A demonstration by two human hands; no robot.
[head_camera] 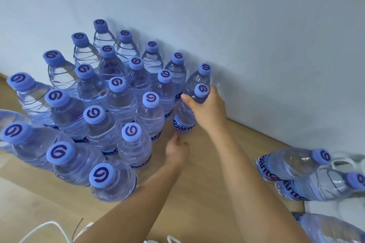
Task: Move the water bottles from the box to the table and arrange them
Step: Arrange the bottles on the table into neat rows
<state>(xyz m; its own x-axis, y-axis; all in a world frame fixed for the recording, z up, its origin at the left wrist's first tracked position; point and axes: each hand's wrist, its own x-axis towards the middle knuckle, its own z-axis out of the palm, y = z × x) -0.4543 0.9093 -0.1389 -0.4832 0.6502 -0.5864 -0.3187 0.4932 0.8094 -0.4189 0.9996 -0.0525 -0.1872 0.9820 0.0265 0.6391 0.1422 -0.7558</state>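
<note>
- A white cable loops at the near left edge of the wooden table.
- More bottles lie tilted at the near right, beside white plastic packaging.
- The left hand sits low on the table, its fingers curled by the base of one bottle; whether they touch it, I cannot tell.
- The right hand grips that water bottle around its neck, just under the blue cap, thumb on the near side.
- This bottle stands at the right end of the block of upright bottles, arranged in rows on the table.
- The far row stands close against the white wall.
</note>
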